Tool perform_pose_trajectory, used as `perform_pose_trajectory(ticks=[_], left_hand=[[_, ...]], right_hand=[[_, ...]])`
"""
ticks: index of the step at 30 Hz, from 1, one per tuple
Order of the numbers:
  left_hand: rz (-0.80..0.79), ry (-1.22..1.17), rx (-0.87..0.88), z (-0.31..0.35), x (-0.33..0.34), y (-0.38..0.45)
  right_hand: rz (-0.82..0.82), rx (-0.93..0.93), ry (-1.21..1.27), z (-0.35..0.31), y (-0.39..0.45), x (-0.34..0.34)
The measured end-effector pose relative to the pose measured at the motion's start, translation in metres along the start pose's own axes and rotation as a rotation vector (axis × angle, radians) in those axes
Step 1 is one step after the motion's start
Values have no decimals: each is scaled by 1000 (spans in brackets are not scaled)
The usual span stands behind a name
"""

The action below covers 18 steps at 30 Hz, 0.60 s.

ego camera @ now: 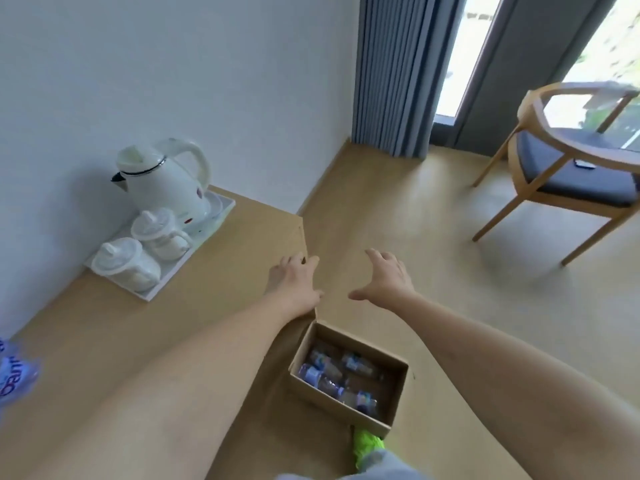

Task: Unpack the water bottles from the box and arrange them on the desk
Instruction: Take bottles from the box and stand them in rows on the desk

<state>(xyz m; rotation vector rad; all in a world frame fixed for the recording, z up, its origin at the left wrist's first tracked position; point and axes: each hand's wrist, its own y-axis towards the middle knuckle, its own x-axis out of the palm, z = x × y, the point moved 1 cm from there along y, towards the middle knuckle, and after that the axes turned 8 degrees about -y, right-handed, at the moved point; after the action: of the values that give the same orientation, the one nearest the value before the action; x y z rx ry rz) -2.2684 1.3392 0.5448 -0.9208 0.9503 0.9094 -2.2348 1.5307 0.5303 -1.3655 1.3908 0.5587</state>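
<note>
An open cardboard box (394,410) stands on the floor beside the desk, with several clear water bottles (332,372) with purple labels lying inside. My left hand (294,282) is over the desk's right edge, fingers spread, holding nothing. My right hand (384,275) hovers above the floor to its right, also spread and empty. Both hands are above and beyond the box. A blurred water bottle (14,372) with a purple label shows on the desk at the far left edge of view.
The wooden desk (214,278) runs along the white wall. On it a white tray (156,292) holds a white kettle (166,181) and two lidded cups (124,261). A wooden chair (568,168) stands at right near grey curtains (394,74). My green shoe (367,445) touches the box.
</note>
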Motion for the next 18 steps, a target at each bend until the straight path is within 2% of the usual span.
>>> perform_pose_trajectory(ticks=[6, 10, 13, 18], left_hand=[[-231, 5, 16, 37, 82, 49], [-308, -82, -36, 45, 135, 80], [-367, -149, -99, 38, 180, 89], [-527, -134, -149, -3, 276, 93]], right_hand=[[-205, 174, 60, 92, 31, 50], [-327, 245, 73, 137, 41, 92], [-427, 287, 86, 162, 44, 133], [-544, 345, 100, 190, 59, 225]])
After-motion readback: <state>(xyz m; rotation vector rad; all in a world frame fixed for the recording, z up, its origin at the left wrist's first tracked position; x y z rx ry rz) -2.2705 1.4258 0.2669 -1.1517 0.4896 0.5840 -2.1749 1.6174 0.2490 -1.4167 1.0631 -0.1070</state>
